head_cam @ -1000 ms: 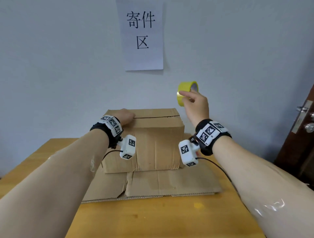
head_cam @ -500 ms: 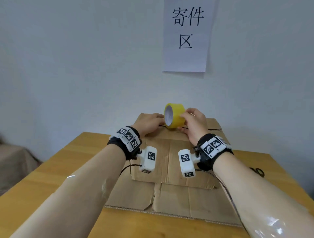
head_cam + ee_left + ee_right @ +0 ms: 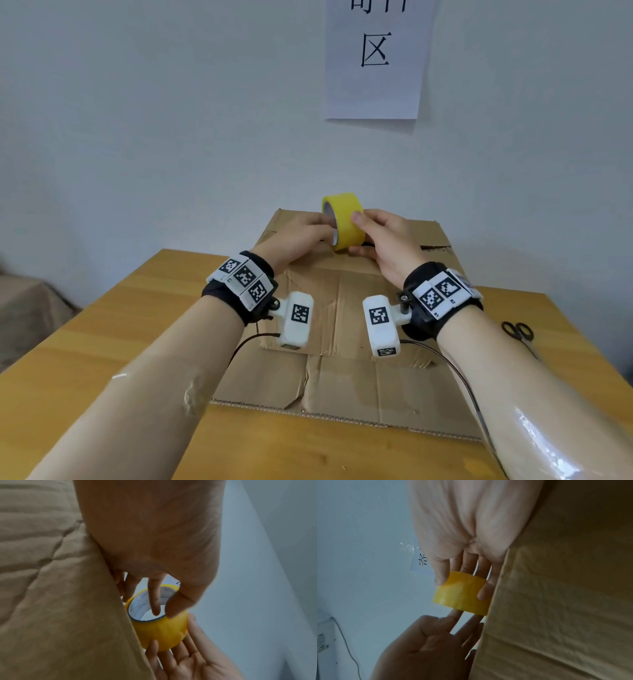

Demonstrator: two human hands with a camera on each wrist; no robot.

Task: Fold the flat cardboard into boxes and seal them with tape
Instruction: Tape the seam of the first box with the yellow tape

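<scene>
Tape roll [image 3: 343, 219] above box [image 3: 346, 294], right hand [image 3: 387, 240] grip pinching it, left hand [image 3: 301, 236] fingering core

Both forearms reach from the lower corners toward the frame's centre. The right hand [image 3: 387, 240] grips with thumb on top and fingers [image 3: 485, 592] curled beneath; the left hand [image 3: 298, 236] pinches, 1 finger extended.

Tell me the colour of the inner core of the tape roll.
White, with faint printing, inside the yellow tape roll; it shows best in the left wrist view.
</scene>
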